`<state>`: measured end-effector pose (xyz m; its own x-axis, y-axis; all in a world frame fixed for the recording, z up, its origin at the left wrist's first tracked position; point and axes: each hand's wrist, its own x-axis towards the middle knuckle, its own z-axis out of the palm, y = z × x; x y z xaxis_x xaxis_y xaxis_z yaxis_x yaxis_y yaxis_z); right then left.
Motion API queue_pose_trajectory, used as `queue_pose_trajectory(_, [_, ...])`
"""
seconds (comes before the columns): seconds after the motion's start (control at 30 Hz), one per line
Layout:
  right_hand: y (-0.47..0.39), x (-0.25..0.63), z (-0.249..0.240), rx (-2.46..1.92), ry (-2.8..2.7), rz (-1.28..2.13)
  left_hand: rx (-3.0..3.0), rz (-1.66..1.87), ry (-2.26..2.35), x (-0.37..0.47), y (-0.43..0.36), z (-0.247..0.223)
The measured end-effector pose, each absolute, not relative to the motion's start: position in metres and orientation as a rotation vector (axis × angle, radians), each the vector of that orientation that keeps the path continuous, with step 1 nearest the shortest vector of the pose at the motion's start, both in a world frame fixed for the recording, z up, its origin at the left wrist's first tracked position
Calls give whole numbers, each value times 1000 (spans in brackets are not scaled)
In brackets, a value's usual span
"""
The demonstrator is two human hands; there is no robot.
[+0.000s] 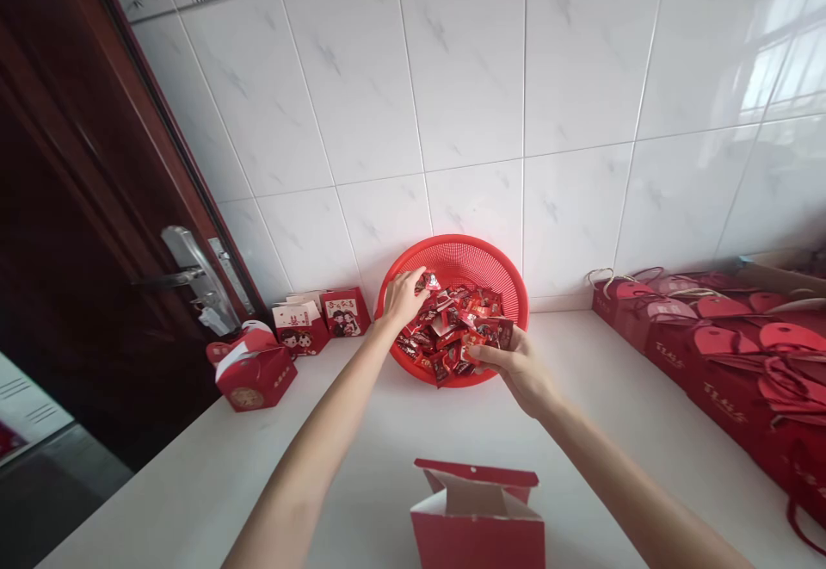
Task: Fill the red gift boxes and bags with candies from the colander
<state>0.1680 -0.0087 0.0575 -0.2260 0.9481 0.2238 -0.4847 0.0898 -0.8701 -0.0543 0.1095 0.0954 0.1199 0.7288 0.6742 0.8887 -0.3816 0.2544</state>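
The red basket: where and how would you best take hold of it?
Probably by the basket's rim, from left and right at once. The rim is round and raised, so opposite grips should balance the wrapped sweets inside, while the tiled wall close behind makes the back edge awkward.

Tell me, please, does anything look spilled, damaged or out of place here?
Nothing clearly stands out. The wrapped sweets are heaped in the red basket, and the open red box in front shows no visible damage. Its lower part is outside the picture, so I cannot judge that.
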Motion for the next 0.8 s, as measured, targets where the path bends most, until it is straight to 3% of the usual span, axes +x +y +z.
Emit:
queue_pose_trajectory(0.2, [-7, 172, 60, -580, -1091, 1453, -2255, -1126, -1626, -57, 105, 78])
queue_pose_trajectory(0.47, [-8, 173, 66, -592, -1071, 1436, -2711, -1073, -1460, -52, 29, 51])
queue_pose_trajectory(0.7, [-7, 174, 61, -567, -1088, 1415, -3049, -384, -1419, -38, -27, 19])
queue_pose_trajectory(0.8, [-7, 174, 59, -575, -1091, 1415, -3066, -260, -1429, -38, -29, 7])
